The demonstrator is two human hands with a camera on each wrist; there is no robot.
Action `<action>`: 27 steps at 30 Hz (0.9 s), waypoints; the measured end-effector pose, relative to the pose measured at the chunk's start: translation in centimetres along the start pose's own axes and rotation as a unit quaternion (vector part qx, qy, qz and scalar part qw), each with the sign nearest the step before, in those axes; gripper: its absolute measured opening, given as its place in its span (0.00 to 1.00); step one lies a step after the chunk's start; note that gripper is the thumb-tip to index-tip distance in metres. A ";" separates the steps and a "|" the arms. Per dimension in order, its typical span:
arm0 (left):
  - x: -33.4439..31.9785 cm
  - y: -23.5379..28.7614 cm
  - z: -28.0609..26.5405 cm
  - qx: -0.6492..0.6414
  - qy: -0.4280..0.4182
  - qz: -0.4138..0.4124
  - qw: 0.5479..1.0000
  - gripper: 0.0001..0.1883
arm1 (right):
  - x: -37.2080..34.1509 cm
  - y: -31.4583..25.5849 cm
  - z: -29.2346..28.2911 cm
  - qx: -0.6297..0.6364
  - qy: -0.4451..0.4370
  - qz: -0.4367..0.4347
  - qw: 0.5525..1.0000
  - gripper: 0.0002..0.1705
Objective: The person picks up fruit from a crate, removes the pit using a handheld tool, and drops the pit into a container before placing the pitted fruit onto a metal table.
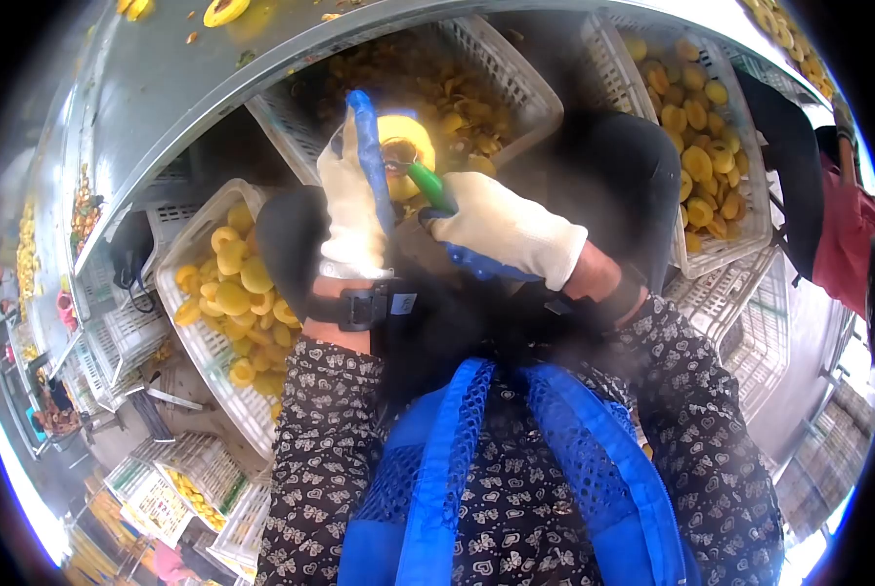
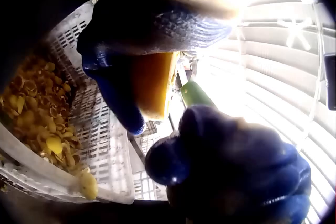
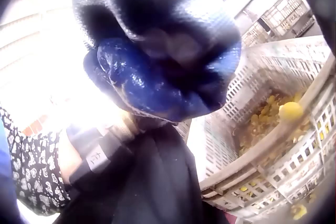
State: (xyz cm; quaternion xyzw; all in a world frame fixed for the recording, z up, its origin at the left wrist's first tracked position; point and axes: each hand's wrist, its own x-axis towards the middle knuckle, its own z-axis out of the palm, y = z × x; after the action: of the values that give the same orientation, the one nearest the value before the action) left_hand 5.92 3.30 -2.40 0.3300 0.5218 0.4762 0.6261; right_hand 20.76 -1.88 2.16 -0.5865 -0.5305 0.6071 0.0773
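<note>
Over the near side of the middle crate (image 1: 504, 66), a halved yellow fruit (image 1: 413, 129) is held up, its cut face seen in the head view. It is pinched by the left hand (image 1: 351, 200), between blue-coated fingers, as the left wrist view also shows. A green-handled tool (image 1: 427, 186) is gripped by the right hand (image 1: 506, 225), whose fingers are curled round the handle; the tool's tip is set at the dark brown centre of the cut face.

As far as can be judged, the coring of this half is partly done: the fruit is cut, but brown matter can be seen at its centre and seems left to be cleared. Whether the stone itself is in place cannot be told.

Inside the middle crate, small yellow and brown pieces are heaped, perhaps cast-off scraps. To the left of the middle crate, yellow fruit is piled in the left crate (image 1: 213, 376); to its right, halves are piled in the right crate (image 1: 721, 256). Which pile is finished and which is waiting cannot be made out. Beyond the middle crate, another cut piece (image 1: 225, 12) is carried by the metal desk (image 1: 164, 98).
</note>
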 end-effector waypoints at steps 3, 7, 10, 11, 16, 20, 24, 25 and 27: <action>0.6 0.1 -0.6 0.032 0.007 -0.004 0.999 0.29 | 0.5 -0.1 0.0 -0.033 0.005 0.001 0.999 0.15; 0.7 -0.1 -0.7 0.058 -0.068 -0.084 0.992 0.30 | 0.3 1.4 -0.7 -0.051 -0.015 -0.021 0.998 0.15; 0.7 -0.3 -0.5 0.019 -0.048 -0.063 0.997 0.29 | 0.3 0.6 -0.5 -0.010 -0.014 -0.015 1.000 0.16; 0.5 0.0 -0.3 -0.013 -0.039 -0.061 0.997 0.28 | 0.4 0.3 0.2 -0.040 0.025 -0.033 0.998 0.16; 0.4 0.8 -1.2 -0.027 -0.061 0.024 0.997 0.30 | -1.6 -1.4 -0.7 -0.075 0.125 -0.080 0.986 0.21; 1.0 0.4 -1.8 0.029 -0.043 0.165 0.985 0.31 | -1.7 -0.7 -0.7 0.028 0.150 -0.047 0.987 0.22; 0.5 1.2 -0.8 -0.180 -0.052 0.044 0.981 0.30 | -1.2 -1.0 1.3 0.148 0.092 0.007 0.985 0.21; 0.4 1.4 -0.7 -0.185 -0.057 0.046 0.980 0.30 | -0.4 -0.6 1.9 0.139 0.102 0.001 0.985 0.20; 0.3 1.6 -0.7 -0.172 -0.050 0.057 0.982 0.29 | 0.6 -0.5 2.2 0.135 0.112 -0.006 0.984 0.21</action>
State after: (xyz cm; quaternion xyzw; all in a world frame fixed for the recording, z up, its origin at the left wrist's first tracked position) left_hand 4.81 4.03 -1.17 0.2696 0.3807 0.5766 0.6707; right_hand 18.55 -2.43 1.59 -0.6318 -0.4349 0.6032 0.2188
